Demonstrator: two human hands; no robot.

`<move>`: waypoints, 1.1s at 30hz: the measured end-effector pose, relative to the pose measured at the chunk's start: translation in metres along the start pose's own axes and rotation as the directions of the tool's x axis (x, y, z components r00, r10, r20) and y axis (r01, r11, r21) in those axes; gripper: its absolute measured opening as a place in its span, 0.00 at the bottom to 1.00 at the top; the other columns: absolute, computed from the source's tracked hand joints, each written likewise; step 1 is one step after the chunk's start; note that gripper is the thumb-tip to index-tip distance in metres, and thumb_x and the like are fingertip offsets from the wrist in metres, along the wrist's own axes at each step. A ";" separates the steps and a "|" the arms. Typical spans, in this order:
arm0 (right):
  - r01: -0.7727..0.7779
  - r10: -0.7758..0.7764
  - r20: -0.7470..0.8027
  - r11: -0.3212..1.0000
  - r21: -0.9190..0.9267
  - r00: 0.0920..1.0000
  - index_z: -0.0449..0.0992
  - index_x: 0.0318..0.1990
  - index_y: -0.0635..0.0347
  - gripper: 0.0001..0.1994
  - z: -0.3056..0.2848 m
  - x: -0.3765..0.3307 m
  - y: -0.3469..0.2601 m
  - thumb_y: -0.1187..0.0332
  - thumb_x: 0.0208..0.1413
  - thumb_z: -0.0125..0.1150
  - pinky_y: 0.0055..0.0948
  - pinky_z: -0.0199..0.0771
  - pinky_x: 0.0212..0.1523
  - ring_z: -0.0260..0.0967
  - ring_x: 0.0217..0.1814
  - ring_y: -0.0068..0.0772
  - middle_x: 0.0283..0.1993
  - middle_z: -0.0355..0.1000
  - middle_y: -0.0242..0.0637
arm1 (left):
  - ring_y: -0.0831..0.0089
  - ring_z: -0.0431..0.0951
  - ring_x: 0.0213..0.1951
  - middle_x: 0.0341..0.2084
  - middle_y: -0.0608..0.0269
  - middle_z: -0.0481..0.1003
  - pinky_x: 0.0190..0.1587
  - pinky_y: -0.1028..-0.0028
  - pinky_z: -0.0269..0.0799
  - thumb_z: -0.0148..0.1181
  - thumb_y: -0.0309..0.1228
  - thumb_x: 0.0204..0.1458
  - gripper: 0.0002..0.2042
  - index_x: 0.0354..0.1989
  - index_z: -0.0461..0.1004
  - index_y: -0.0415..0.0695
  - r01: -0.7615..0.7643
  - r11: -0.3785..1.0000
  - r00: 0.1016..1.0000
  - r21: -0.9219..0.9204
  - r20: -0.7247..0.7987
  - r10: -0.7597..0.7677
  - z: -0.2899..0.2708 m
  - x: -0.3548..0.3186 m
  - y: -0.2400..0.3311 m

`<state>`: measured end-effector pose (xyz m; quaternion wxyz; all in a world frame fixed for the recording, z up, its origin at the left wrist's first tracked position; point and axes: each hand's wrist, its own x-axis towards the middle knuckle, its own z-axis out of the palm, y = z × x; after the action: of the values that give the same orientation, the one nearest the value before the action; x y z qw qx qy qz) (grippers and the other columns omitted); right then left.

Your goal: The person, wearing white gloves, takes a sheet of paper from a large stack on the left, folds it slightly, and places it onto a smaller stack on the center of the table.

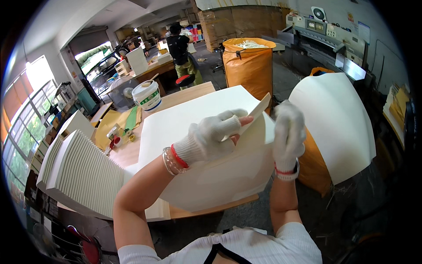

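Where the left hand (pixel 210 135) reaches over the worktable (pixel 203 90), its bare thumb and finger close on the near end of a narrow off-white strip (pixel 258 115). From that pinch, the strip's long axis slants away from the person and rightward, its raised far end pointing toward the gap just left of the right hand (pixel 289 134). Thus the left hand touches the strip, while the right hand stands beside it, apart from its tip, fingers curled. Beneath and nearer the body, a large bowed white sheet (pixel 226 180) spreads under the left wrist toward the right hand. Blur and angle leave unclear whether the strip is loose or the sheet's upturned edge, and I cannot tell whether the right hand grips anything.
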<state>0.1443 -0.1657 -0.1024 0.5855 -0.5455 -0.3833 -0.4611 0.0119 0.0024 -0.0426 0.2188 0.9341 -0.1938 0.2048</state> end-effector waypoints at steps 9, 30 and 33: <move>0.043 0.183 0.747 0.961 -0.272 0.639 0.77 0.45 0.63 0.10 -0.016 -0.022 -0.067 0.70 0.58 0.59 0.46 0.74 0.46 0.74 0.47 0.52 0.45 0.75 0.51 | 0.54 0.76 0.50 0.52 0.52 0.71 0.46 0.60 0.73 0.61 0.31 0.51 0.22 0.56 0.71 0.43 -0.014 0.804 0.999 0.595 -0.018 0.031 0.012 -0.028 0.016; -0.073 -0.324 0.537 0.803 0.592 0.779 0.73 0.51 0.67 0.21 0.129 -0.132 -0.259 0.74 0.48 0.71 0.47 0.73 0.57 0.75 0.50 0.53 0.50 0.75 0.50 | 0.69 0.77 0.47 0.51 0.58 0.74 0.48 0.70 0.76 0.58 0.23 0.57 0.27 0.66 0.62 0.39 0.193 0.970 -0.129 -0.145 -0.984 -0.122 -0.158 -0.257 0.009; -0.379 -0.102 0.671 0.759 0.530 0.734 0.64 0.63 0.69 0.28 0.161 -0.192 -0.278 0.73 0.55 0.64 0.42 0.73 0.60 0.72 0.58 0.54 0.55 0.72 0.55 | 0.55 0.74 0.54 0.56 0.50 0.72 0.54 0.61 0.73 0.59 0.21 0.55 0.21 0.60 0.70 0.39 0.494 0.851 0.134 0.177 -0.983 0.126 -0.084 -0.283 -0.008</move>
<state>-0.1674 0.0229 -0.1885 0.5930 -0.4700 -0.6531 -0.0296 -0.2478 0.1267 -0.1090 0.0830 0.6120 0.1725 0.7673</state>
